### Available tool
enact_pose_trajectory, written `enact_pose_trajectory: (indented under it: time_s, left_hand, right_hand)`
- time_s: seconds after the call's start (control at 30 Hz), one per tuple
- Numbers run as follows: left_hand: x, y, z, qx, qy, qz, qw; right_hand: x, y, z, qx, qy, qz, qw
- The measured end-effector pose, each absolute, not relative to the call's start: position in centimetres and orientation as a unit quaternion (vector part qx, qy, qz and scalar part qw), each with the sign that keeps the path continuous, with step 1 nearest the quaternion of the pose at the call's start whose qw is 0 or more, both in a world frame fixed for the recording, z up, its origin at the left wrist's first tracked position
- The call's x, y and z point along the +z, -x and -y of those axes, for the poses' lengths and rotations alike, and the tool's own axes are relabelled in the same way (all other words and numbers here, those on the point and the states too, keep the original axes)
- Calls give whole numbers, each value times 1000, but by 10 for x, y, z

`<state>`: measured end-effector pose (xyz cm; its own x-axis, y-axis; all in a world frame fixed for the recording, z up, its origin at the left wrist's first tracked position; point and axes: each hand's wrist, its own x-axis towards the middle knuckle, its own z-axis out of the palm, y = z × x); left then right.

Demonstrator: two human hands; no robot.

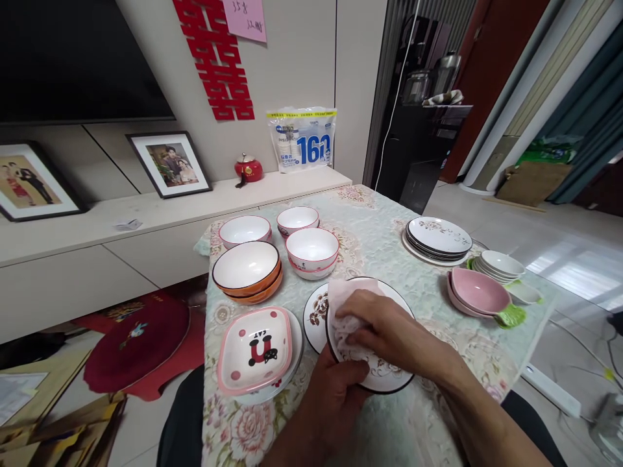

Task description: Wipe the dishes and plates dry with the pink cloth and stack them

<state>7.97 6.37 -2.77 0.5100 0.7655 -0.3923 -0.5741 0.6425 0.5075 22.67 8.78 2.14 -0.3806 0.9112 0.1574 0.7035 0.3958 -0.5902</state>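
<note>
My left hand (339, 386) grips the near rim of a white plate (389, 376) with a dark edge and brown floral print, thumb on top. The plate is lifted and tilted above the table. My right hand (372, 321) is closed on a pale pink cloth (341, 295), pressed against the plate's upper face. The cloth also hangs over the far rim. Partly hidden behind the held plate lies another brown-flowered plate (314, 321). Left of my hands, a square pink-rimmed cat dish (233, 363) rests on a round white plate (296, 331).
Orange bowls (248, 266) and red-rimmed bowls (311, 246) stand stacked on the table's left half. To the right are a stack of plates (438, 233), pink leaf-shaped dishes (479, 292) and small white bowls (501, 263). A floral tablecloth (379, 214) covers the table, beside a low cabinet (146, 243).
</note>
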Motion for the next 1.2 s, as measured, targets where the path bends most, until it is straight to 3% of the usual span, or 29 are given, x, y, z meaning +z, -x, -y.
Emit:
enact_pose_trajectory:
  time_s: [0.23,0.47,0.8,0.9,1.1,1.2]
  left_hand:
    - [-30,-77,-65,411,-177,-247,860]
    - [-38,-79,-67,412,-122,-230,873]
    - [-34,-80,-74,402,-95,-197,889]
    - [-31,-80,-75,418,-71,-199,884]
    - [-35,-80,-71,410,-38,-225,883]
    - [-38,-81,-70,392,-41,-223,892]
  right_hand:
    - [33,-256,-81,283,475,817,163]
    - [21,-242,-89,214,552,771,235]
    - [33,-251,-80,362,440,810,140]
    - [30,-267,-81,321,485,804,125]
    - [21,-268,-92,115,667,725,127]
    - [20,-252,-93,99,656,731,163]
